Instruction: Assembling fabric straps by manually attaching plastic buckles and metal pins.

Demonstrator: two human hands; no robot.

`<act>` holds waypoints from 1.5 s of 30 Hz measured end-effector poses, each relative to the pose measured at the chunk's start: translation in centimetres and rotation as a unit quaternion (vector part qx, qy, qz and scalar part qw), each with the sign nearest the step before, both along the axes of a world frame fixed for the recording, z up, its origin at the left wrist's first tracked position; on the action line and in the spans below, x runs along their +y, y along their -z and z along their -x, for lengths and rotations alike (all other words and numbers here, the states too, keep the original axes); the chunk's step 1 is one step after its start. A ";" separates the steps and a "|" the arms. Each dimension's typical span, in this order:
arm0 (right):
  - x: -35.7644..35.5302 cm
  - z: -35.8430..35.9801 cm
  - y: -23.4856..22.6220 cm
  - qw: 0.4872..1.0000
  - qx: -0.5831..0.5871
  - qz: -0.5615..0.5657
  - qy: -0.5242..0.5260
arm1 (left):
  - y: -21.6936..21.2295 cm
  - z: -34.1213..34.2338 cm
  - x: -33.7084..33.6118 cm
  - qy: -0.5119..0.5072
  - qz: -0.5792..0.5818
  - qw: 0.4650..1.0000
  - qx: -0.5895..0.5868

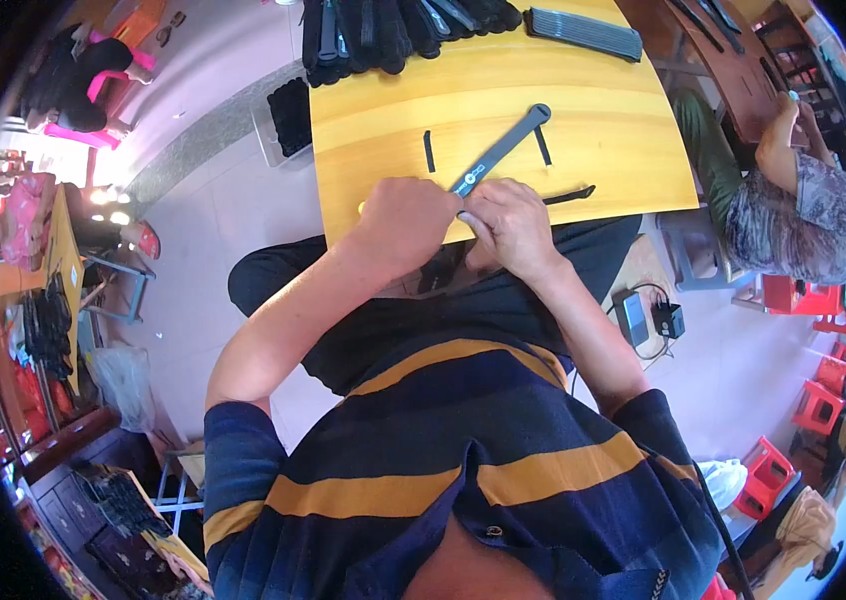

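Note:
A flat dark grey strap (503,145) with a rounded end and light printing slants over the yellow table, its round end pointing away to the right. Its near end runs in between my two hands at the table's front edge. My left hand (409,222) is closed in a fist around that end, knuckles up. Thumb and fingers of my right hand (513,222) pinch it from the other side. What the fingertips do there is partly hidden. Short black strips (429,152) lie on either side of the strap, and a longer black strip (571,195) rests right of my right hand.
Black straps (383,40) are heaped at the table's (373,120) far left, with a grey stack of strips (583,35) at the far right. A tray (268,135) with black pieces stands left of the table. A person (793,215) sits at the right. Cabled devices (633,318) lie below.

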State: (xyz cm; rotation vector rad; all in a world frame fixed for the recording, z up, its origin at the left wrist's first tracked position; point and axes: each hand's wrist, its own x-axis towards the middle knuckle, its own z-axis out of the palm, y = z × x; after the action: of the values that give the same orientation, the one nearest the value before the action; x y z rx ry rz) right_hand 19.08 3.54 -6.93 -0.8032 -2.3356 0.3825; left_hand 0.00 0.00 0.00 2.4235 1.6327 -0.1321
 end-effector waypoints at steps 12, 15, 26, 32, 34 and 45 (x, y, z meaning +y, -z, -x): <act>-0.1 0.0 0.0 0.999 0.026 0.042 0.017 | -1.4 -0.9 1.2 0.021 0.005 0.999 0.035; 0.0 0.1 0.2 0.998 0.040 0.039 0.014 | -1.3 -0.7 1.6 0.035 -0.010 0.999 0.031; 0.2 0.0 0.8 0.999 0.040 0.026 0.014 | -0.1 -1.5 1.2 0.077 -0.067 0.995 0.009; 0.5 -0.6 0.7 0.999 0.010 0.047 0.008 | 0.6 -0.7 1.2 0.062 -0.075 0.995 -0.021; 0.2 -0.1 -0.4 0.999 0.034 -0.017 0.008 | 1.7 0.0 0.1 0.030 -0.090 0.995 -0.041; -4.4 -1.1 1.3 0.838 0.343 0.406 0.126 | 0.3 -2.0 -2.6 -0.089 -0.164 0.962 -0.200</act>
State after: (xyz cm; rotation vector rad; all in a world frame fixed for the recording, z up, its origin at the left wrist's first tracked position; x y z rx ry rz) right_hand 20.15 -0.85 -8.26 -1.0964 -1.3200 1.3432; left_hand 1.97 -2.65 -0.29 2.2971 1.7683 0.6629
